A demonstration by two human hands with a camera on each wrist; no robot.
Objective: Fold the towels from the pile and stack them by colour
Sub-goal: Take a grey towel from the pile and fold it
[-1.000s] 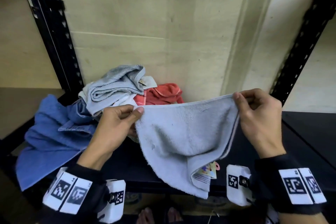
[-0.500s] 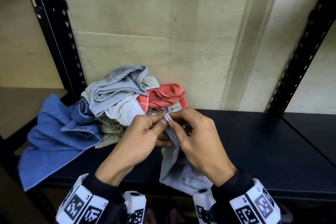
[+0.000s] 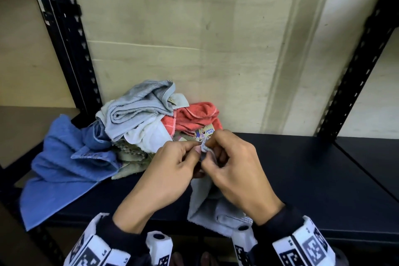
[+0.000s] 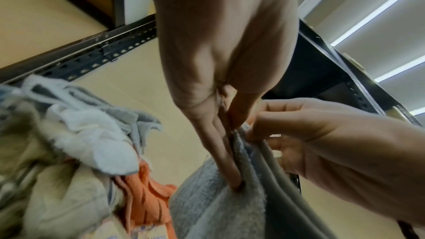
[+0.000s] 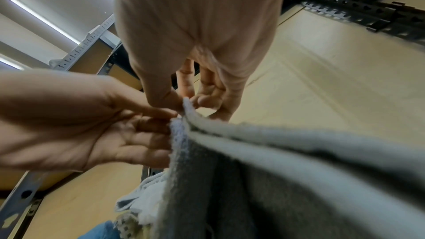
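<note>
Fingers (image 3: 195, 147) of left hand (image 3: 170, 168) & right hand (image 3: 235, 170) are pinching the grey towel's (image 3: 216, 211) top corners together, prob. matching edges for a fold; it's hanging over the shelf (image 3: 302, 179) front. Pile (image 3: 146, 119) is sitting behind, unfolded.

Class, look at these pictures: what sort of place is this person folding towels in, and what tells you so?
Probably a storeroom or workshop: a black metal shelf on slotted uprights, a bare board wall behind, and strip lights overhead.
</note>
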